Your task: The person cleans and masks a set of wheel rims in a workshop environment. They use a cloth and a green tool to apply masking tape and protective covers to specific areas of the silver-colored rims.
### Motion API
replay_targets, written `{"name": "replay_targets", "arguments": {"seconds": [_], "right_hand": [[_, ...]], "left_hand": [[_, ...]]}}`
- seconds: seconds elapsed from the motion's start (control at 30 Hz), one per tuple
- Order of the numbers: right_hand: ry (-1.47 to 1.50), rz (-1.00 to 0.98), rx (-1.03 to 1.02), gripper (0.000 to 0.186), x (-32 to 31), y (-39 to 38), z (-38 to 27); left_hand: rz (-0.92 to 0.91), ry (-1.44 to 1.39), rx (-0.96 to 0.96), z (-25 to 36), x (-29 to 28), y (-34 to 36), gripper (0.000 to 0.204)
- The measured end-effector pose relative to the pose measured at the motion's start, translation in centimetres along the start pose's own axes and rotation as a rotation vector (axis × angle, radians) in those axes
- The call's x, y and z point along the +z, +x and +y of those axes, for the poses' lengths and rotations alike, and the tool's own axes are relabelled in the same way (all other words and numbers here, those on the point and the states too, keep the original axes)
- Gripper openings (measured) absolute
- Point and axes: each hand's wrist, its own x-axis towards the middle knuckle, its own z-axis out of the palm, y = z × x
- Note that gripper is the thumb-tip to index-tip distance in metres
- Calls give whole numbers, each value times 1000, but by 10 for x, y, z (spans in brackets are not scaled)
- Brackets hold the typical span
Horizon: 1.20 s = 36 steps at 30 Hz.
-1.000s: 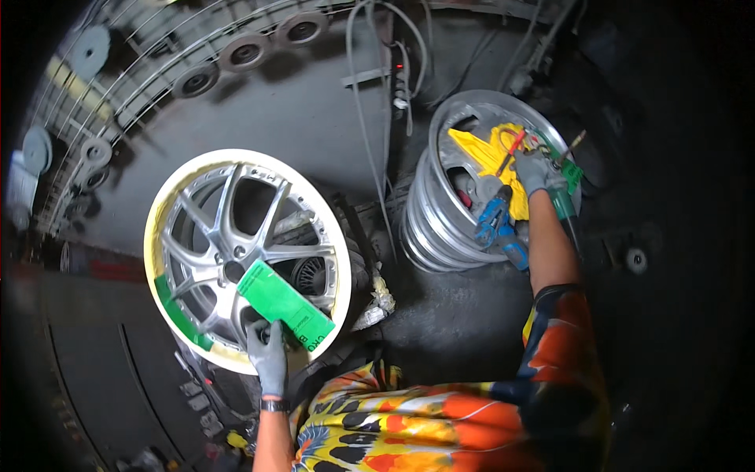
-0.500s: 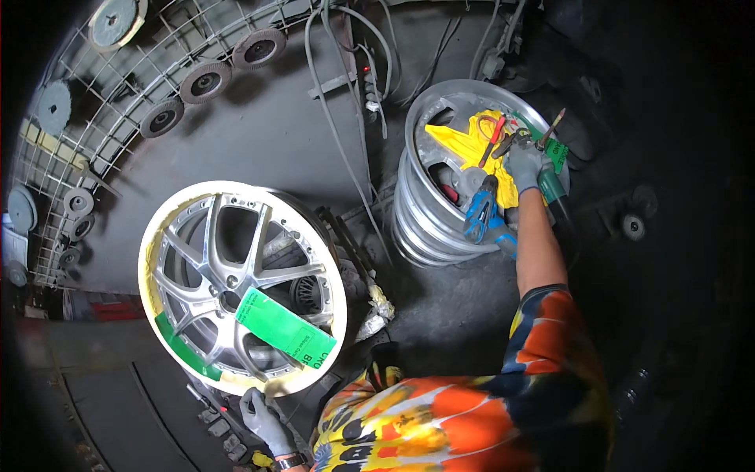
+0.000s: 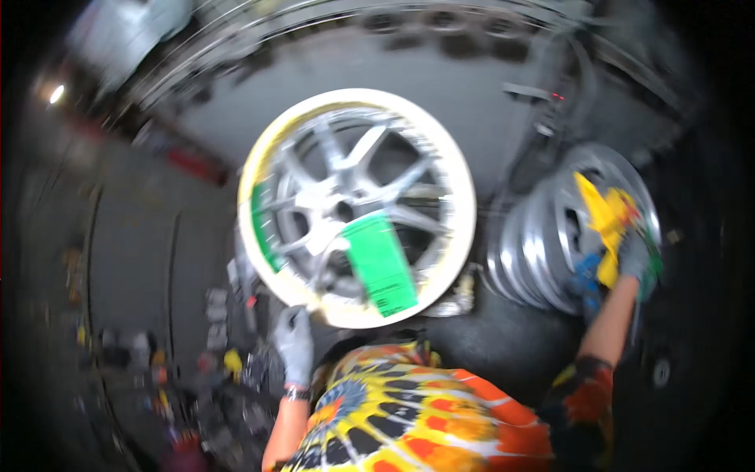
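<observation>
My left hand [image 3: 294, 346], in a grey glove, is at the lower edge of a silver multi-spoke wheel [image 3: 330, 161]. Its fingers are curled together, and whatever is in them cannot be made out. Cream tape with a green stretch masks the wheel's rim, and a green sheet [image 3: 381, 263] lies over the lower spokes. Over to the right, my gloved right hand [image 3: 634, 256] reaches onto a silver wheel barrel [image 3: 531, 248]. A yellow cloth [image 3: 604, 216], a blue power tool [image 3: 587, 277] and a green tool [image 3: 652, 271] surround it. Blur hides its fingers.
A wire rack with dark round discs [image 3: 447, 21] runs along the back. Cables hang at the back right. Blurred small items [image 3: 233, 362] lie on the lower left, and a small round wheel [image 3: 661, 371] is at the lower right.
My view has swung left, so both wheels appear further right and the picture is smeared. My left hand stays by the wheel's lower edge, my right among the tools.
</observation>
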Motion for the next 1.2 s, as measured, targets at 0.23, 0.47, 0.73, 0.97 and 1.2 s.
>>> {"name": "replay_targets", "arguments": {"seconds": [0.23,0.47,0.73,0.97,1.2], "right_hand": [[1159,158,-515,15,-90,-186,-136],[1076,-1150,-614,33,-181,-430,-346],[785,-1015,-1226,26,-177,-520,-437],[652,-970,-1235,25,-172,-575,-514],[471,-789,-1329,39,-147,-597,-565]], "left_hand": [[-131,-294,16,77,-27,5,23],[-436,-541,121,116,-35,20,30],[-367,-577,29,42,-77,42,16],[-238,-659,1,-38,-112,87,7],[-310,-758,89,-71,-94,145,6]]}}
